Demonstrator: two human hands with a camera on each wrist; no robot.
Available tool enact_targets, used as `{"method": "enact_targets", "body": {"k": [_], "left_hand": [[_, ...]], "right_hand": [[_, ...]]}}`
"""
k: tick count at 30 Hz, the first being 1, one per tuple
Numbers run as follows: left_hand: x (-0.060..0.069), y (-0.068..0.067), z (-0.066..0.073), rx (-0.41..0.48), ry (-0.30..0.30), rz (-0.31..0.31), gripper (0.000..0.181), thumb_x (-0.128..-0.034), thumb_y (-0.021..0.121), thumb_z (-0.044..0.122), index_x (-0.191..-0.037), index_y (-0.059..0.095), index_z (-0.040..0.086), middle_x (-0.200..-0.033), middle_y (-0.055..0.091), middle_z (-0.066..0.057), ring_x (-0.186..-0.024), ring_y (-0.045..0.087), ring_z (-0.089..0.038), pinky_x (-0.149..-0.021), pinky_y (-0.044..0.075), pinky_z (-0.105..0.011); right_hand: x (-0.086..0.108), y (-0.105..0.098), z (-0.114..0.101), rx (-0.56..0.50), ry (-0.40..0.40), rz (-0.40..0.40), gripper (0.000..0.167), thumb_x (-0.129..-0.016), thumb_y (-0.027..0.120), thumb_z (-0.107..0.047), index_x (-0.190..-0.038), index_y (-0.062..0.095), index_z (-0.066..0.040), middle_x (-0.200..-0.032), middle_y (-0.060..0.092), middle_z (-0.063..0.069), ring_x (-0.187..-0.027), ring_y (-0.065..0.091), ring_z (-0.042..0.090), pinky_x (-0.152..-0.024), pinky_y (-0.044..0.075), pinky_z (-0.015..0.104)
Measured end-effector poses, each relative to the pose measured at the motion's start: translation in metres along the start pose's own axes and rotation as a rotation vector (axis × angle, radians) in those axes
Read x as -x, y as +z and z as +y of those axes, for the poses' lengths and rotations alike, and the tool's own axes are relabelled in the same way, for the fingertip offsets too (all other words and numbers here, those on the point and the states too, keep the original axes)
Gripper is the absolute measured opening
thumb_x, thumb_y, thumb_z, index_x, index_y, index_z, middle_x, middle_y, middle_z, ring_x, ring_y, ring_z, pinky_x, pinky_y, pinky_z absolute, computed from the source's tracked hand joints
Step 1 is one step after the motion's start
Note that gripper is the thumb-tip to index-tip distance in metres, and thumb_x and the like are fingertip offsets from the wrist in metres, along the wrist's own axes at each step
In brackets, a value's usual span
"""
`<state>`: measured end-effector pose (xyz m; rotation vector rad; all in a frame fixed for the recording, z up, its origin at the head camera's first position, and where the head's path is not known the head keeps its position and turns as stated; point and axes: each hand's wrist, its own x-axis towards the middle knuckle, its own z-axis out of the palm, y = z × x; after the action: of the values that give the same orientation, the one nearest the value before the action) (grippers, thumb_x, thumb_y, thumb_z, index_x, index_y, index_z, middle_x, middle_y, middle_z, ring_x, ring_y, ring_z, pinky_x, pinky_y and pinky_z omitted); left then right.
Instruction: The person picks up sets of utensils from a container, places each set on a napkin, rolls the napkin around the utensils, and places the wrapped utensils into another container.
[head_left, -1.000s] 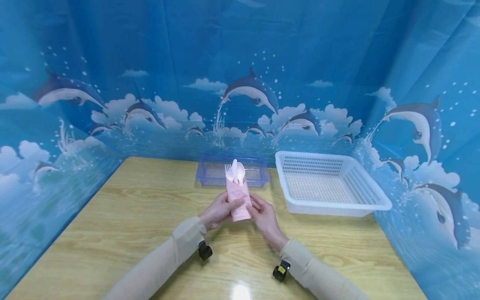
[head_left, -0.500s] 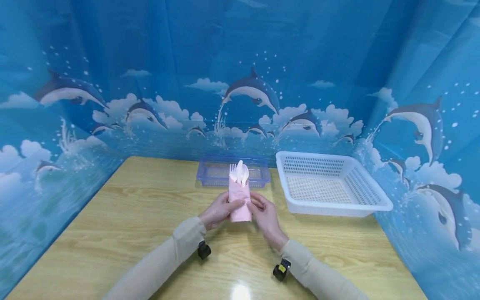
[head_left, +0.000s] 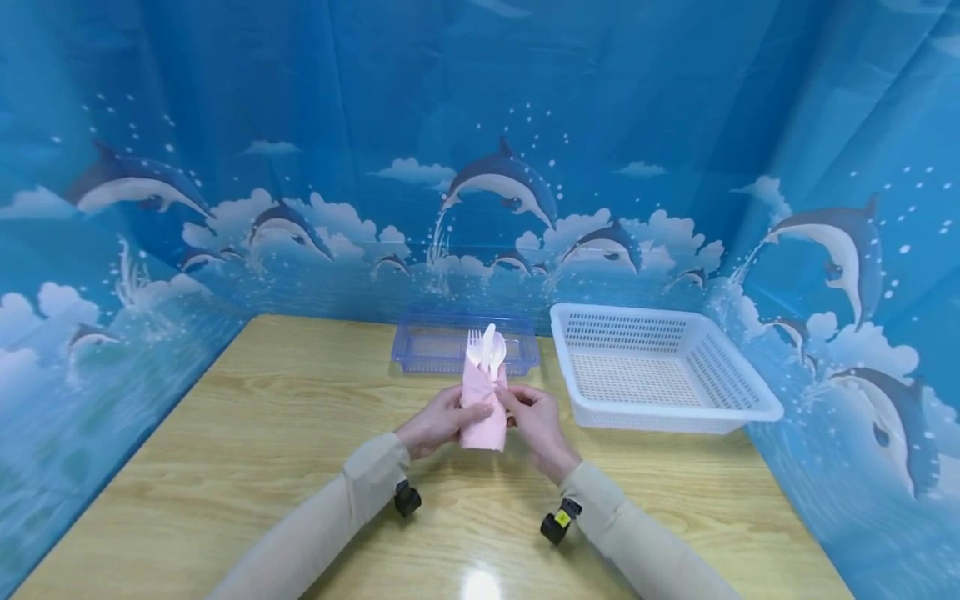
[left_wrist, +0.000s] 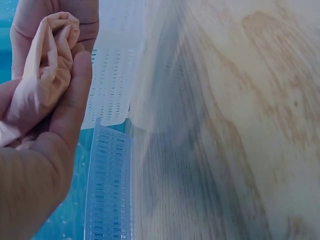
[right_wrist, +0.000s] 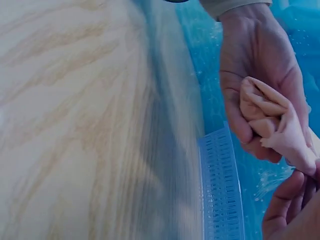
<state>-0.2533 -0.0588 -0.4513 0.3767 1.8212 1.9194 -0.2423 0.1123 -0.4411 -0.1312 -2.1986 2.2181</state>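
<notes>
A pink napkin point(head_left: 482, 410) is wrapped round a white fork point(head_left: 474, 343), knife point(head_left: 488, 343) and spoon point(head_left: 498, 352), whose upper ends stick out of its top. My left hand point(head_left: 437, 421) grips the bundle from the left, thumb across its front. On the right edge, my right hand point(head_left: 537, 421) pinches the napkin between thumb and fingers. In the left wrist view the folded lower end of the napkin point(left_wrist: 52, 65) shows in the left palm. The right wrist view shows the same crumpled end of the napkin point(right_wrist: 270, 112) between both hands.
Behind the bundle, a clear blue plastic basket point(head_left: 420, 364) stands at the table's back edge. To its right is a larger white perforated basket point(head_left: 652, 414). Both rest on a wood-grain table point(head_left: 300, 417), with a dolphin-printed curtain point(head_left: 337, 125) around its back and sides.
The bundle has shifted a little right and turned from leaning left to nearly upright. My right fingers have moved slightly up along the napkin's right edge.
</notes>
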Motion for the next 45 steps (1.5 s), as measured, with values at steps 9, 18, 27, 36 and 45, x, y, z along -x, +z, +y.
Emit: {"method": "enact_targets", "body": {"k": [9,18,27,36,45], "left_hand": [[0.002,-0.002,0.0,-0.008,-0.006,-0.004,0.046,-0.0975,0.059,0.018,-0.138,0.047,0.0,-0.119,0.065,-0.021,-0.092,0.069,-0.02,-0.083,0.059,-0.041],[0.002,0.0,-0.007,-0.022,-0.014,-0.014,0.045,-0.0971,0.059,0.018,-0.137,0.048,0.0,-0.116,0.067,-0.019,-0.091,0.069,-0.021,-0.082,0.06,-0.041],[0.0,0.0,-0.005,-0.013,0.005,0.019,0.049,-0.0978,0.06,0.024,-0.139,0.046,0.002,-0.118,0.066,-0.019,-0.093,0.069,-0.021,-0.081,0.06,-0.04],[-0.002,-0.003,-0.002,0.024,-0.005,0.141,0.044,-0.0977,0.06,0.022,-0.134,0.049,0.0,-0.115,0.067,-0.019,-0.09,0.069,-0.018,-0.08,0.06,-0.035],[-0.002,-0.002,-0.003,0.027,0.006,0.17,0.042,-0.0966,0.061,0.021,-0.131,0.05,0.0,-0.112,0.068,-0.017,-0.087,0.07,-0.017,-0.077,0.06,-0.034]], "right_hand": [[-0.009,0.004,-0.004,-0.087,0.004,0.066,0.023,-0.092,0.067,-0.014,-0.107,0.068,0.004,-0.079,0.062,-0.002,-0.071,0.057,0.009,-0.056,0.05,0.022],[-0.013,0.0,-0.003,-0.095,0.011,0.074,0.028,-0.092,0.069,-0.018,-0.11,0.068,0.003,-0.084,0.065,0.0,-0.075,0.06,0.011,-0.05,0.049,0.018],[-0.009,-0.007,0.002,0.08,-0.074,-0.004,0.029,-0.092,0.069,-0.026,-0.106,0.071,-0.001,-0.084,0.068,0.006,-0.073,0.064,0.014,-0.058,0.058,0.027],[0.012,-0.019,0.012,0.267,-0.053,-0.172,0.027,-0.083,0.078,-0.023,-0.097,0.072,0.0,-0.079,0.071,0.017,-0.064,0.068,0.029,-0.056,0.06,0.034],[0.017,-0.019,0.007,0.27,-0.009,-0.225,0.024,-0.084,0.076,-0.013,-0.098,0.071,0.006,-0.082,0.072,0.024,-0.072,0.072,0.035,-0.062,0.062,0.037]]}}
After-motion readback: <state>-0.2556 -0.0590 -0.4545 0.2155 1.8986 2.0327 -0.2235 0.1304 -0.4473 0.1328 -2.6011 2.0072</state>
